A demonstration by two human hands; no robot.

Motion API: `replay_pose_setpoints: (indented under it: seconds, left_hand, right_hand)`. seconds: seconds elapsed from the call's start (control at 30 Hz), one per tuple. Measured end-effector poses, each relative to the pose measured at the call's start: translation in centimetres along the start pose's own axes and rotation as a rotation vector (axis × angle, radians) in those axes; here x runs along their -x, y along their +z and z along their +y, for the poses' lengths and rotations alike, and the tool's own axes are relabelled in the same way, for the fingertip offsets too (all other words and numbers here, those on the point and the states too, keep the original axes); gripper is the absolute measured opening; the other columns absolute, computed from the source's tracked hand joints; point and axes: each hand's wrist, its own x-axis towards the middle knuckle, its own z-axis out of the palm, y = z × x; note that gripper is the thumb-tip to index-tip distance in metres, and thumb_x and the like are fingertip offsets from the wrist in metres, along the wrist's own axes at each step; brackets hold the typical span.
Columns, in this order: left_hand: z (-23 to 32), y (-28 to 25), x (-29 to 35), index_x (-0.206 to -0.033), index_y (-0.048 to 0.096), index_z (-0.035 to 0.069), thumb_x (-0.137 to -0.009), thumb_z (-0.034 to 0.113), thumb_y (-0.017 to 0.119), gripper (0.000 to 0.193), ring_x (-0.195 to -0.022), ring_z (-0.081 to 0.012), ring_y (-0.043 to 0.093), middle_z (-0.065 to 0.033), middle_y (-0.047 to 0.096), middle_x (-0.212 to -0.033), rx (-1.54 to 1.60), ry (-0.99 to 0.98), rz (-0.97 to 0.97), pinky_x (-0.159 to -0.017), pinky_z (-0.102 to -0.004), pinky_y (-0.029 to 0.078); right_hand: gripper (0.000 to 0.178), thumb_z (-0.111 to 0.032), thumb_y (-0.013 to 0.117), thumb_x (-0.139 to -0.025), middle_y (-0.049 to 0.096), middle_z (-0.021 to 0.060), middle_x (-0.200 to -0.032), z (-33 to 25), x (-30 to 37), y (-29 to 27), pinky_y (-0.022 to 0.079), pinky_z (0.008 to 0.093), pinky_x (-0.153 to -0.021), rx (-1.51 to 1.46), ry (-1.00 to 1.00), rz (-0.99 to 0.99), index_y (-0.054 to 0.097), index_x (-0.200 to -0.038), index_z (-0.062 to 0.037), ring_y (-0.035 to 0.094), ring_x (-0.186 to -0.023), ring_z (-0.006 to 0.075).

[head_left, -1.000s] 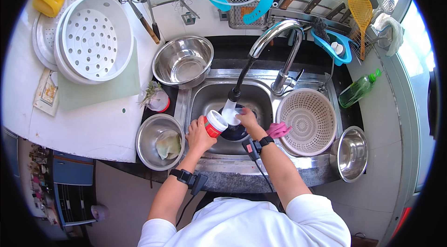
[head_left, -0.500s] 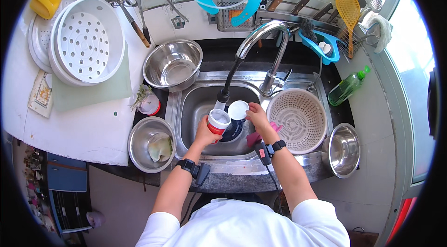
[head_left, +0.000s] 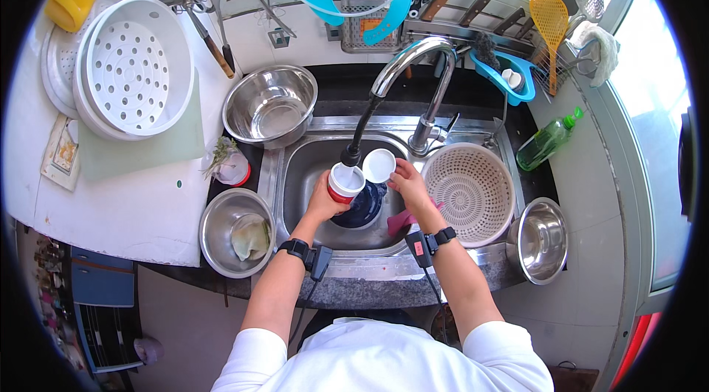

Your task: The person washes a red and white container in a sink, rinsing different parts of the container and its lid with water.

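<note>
Jar (head_left: pixel 348 179): clamped in fingers of left hand (head_left: pixel 322 202), tap (head_left: pixel 351 155) just above them, likely to admit water. Lid (head_left: pixel 379 166): edge-pinched by fingers of right hand (head_left: pixel 408 184), likely exposing its face.

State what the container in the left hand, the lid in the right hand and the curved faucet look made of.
Container: probably plastic, white and red, judging by its smooth, thick-looking rim. Lid: likely plastic too, plain white and fairly matte, though the look alone doesn't settle it. Faucet: metal, apparently chrome-plated or polished steel, given its mirror-like highlights.
</note>
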Motion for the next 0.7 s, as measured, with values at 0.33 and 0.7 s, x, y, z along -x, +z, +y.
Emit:
replay_pose_setpoints:
  seconds: [0.33,0.7]
  left_hand:
    - [-0.1,0.3,0.0,-0.135,0.036,0.005,-0.043,0.016,0.088,0.106,-0.123,-0.0329,0.046,-0.0163,0.048,-0.130,0.013,0.006,0.024,-0.104,-0.0400,0.038]
    - [2.8,3.4,1.7,-0.126,0.045,0.004,-0.042,0.027,0.087,0.096,-0.112,-0.0331,0.055,-0.0182,0.057,-0.120,-0.100,-0.108,-0.213,-0.095,-0.0392,0.045]
  right_hand:
    - [0.043,0.000,0.054,-0.087,0.061,0.0076,-0.114,0.2,0.2,0.7,0.048,0.0259,-0.079,0.072,-0.116,-0.014,0.045,-0.129,-0.0010,0.058,-0.097,0.0138]
    - [0.028,-0.018,0.064,-0.077,0.058,0.0125,-0.095,-1.4,5.7,2.1,0.044,0.0403,-0.077,1.121,-0.706,-0.192,0.062,-0.102,-0.0046,0.055,-0.092,0.0327]
